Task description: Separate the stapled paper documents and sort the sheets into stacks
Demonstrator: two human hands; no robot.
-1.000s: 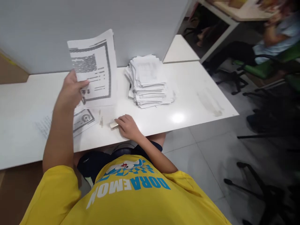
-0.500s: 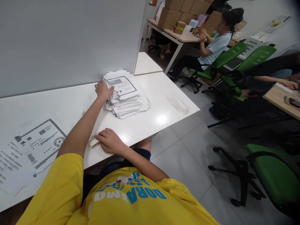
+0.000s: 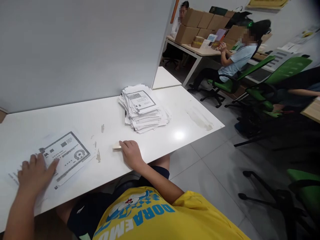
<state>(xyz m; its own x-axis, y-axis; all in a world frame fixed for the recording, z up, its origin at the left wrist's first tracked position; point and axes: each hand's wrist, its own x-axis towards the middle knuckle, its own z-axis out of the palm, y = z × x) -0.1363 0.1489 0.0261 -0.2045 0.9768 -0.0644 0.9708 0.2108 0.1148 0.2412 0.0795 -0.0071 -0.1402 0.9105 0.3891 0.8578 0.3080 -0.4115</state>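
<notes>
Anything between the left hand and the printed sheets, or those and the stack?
Nothing visible blocks either: the left hand is on the printed sheets; the right hand sits off the direct line to the stack.

"State of the left hand (image 3: 36,175)?"
"Palm down, fingers spread, thumb apart. Left forearm (image 3: 21,213) points forward."
"And the right hand (image 3: 131,155)?"
"Well apart from the left. Fingers curled in a grip; right forearm (image 3: 162,184) bare, slanting forward and inward."

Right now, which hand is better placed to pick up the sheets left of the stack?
Probably the left hand, spread over those sheets; the right hand is farther off, holding a small pale object.
</notes>
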